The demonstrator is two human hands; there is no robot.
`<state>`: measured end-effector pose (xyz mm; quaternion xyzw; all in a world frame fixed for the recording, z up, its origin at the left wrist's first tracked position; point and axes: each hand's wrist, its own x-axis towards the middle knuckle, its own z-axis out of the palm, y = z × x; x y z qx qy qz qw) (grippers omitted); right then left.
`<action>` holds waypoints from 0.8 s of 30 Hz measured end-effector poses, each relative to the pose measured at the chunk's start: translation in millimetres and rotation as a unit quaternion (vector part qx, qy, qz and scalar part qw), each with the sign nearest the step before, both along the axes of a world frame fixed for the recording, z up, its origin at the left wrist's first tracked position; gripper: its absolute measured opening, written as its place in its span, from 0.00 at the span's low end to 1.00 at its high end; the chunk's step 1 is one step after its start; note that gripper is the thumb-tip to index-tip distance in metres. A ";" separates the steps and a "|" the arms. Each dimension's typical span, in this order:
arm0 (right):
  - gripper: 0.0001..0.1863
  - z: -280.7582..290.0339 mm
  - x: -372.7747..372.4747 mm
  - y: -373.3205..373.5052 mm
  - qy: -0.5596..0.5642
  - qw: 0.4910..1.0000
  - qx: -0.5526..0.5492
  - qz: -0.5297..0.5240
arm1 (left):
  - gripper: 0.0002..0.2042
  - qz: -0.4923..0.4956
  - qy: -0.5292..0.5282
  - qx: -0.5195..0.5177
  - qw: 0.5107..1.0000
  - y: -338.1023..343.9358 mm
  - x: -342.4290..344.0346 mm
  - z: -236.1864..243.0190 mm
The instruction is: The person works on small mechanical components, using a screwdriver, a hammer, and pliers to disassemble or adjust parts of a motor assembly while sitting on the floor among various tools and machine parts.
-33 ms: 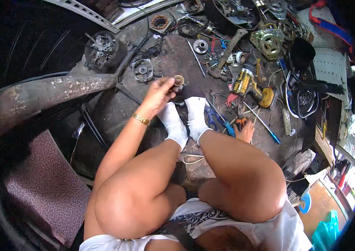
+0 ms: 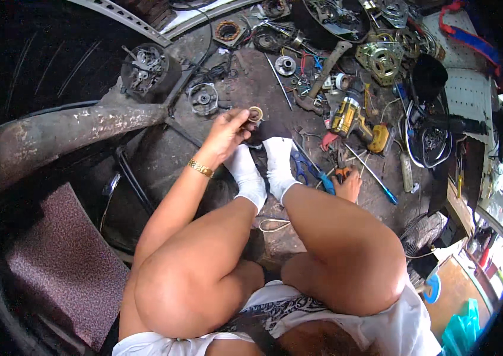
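Note:
My left hand is raised a little above my socked feet, with thumb and fingertips pinching a small brass-coloured ring-shaped part. A dark object, too dim to make out, lies beyond my toes. Past my right knee, my right hand is down at the work surface, its fingers closed about the orange-and-black handles of pliers. My leg hides part of that forearm. Beside the pliers lie a blue-handled screwdriver and a blue-handled hand tool.
A yellow cordless drill, a hammer and a long blue-handled screwdriver lie to the right. A round motor end cover, a pot of metal parts and a curved pipe are on the left.

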<state>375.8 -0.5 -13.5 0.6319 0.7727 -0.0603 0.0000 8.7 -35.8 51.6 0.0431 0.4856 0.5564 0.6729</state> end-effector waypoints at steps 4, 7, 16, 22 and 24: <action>0.25 9.4 -2.6 7.7 -0.019 0.999 -0.038 0.031 | 0.09 0.031 -0.071 0.031 0.996 -0.8 -4.4 5.1; 0.25 14.1 2.8 15.7 0.004 0.996 -0.072 0.051 | 0.09 0.037 -0.096 0.032 0.994 0.4 -2.6 11.0; 0.25 83.5 -72.9 49.7 0.558 0.609 -0.511 -0.237 | 0.09 0.066 -0.142 0.015 0.988 3.4 10.9 21.1; 0.25 91.5 -141.2 58.6 0.345 0.721 -0.598 0.067 | 0.10 0.124 -0.140 0.033 0.982 -2.0 3.4 21.5; 0.25 84.4 -148.5 55.3 0.364 0.735 -0.556 0.133 | 0.10 0.140 -0.164 0.028 0.976 -0.8 4.3 20.1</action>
